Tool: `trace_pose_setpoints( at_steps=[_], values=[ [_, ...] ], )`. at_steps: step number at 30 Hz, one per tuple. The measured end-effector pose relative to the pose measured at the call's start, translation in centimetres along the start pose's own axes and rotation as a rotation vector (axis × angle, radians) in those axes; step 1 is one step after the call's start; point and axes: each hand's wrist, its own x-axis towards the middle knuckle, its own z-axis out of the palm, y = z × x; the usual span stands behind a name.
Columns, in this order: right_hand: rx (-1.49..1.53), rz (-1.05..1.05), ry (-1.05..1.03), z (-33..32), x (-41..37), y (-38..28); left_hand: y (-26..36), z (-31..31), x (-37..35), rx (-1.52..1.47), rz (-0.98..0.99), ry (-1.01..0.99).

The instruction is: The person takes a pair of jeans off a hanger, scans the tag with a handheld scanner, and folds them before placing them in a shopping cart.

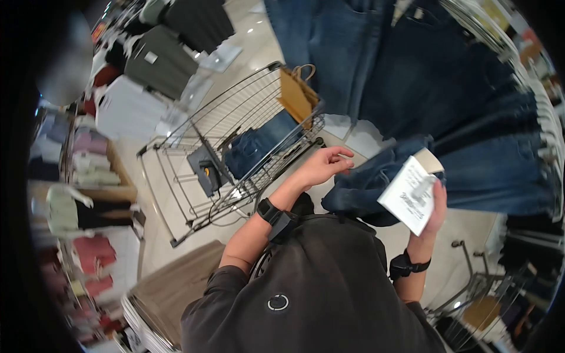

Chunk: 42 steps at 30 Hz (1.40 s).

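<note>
My right hand [436, 207] holds a white printed tag [410, 194] that is attached to a pair of dark blue jeans [360, 191] drooping from the rack in front of me. My left hand [322, 167] hovers just left of those jeans with its fingers loosely curled and nothing in it. Both wrists wear black bands. Left of my left hand stands a wire shopping cart [194, 126]. It holds folded jeans [259, 146], a brown paper bag [296, 94] and a dark handheld device [206, 169].
Several blue jeans [471, 94] hang on a rack across the top and right. Shelves of folded clothes [88, 170] line the left side. Beige garments [170, 288] hang at the lower left. A metal rack base [471, 265] stands at the lower right.
</note>
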Motion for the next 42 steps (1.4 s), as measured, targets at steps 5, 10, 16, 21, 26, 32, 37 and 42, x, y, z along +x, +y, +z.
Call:
trace_pose_setpoints(
  at_steps=[5, 10, 16, 21, 26, 32, 37, 42],
  values=[
    [0.086, 0.128, -0.152, -1.1, 1.4, -1.2, -3.1, -5.3, -5.0, -0.131, -0.018, 0.320],
    [-0.009, 0.156, -0.138, -0.6, 1.9, -1.2, -6.4, -11.3, -11.4, -0.145, 0.012, 0.767],
    [-0.048, 0.130, 0.015, 2.8, 1.0, -0.3, -16.5, -24.0, -16.5, 0.009, 0.002, 1.373],
    [-0.046, 0.024, 0.156, 5.7, 0.2, 1.7, -22.7, -31.3, -19.5, 0.491, -0.381, 1.597],
    [-0.176, -0.110, 0.350, 8.4, -0.7, 3.3, -25.1, -33.1, -18.0, 0.786, -0.596, 1.549],
    [-0.206, -0.150, 0.393, 11.3, -2.0, 4.7, -24.1, -34.3, -15.9, 0.853, -0.687, 1.382],
    [-0.205, -0.136, 0.392, 12.3, -1.7, 6.1, -25.4, -36.1, -16.4, 0.666, -0.550, 1.417],
    [-0.099, -0.011, 0.347, 13.1, -0.8, 7.4, -28.2, -38.7, -18.4, 0.458, -0.279, 1.641]
  ],
)
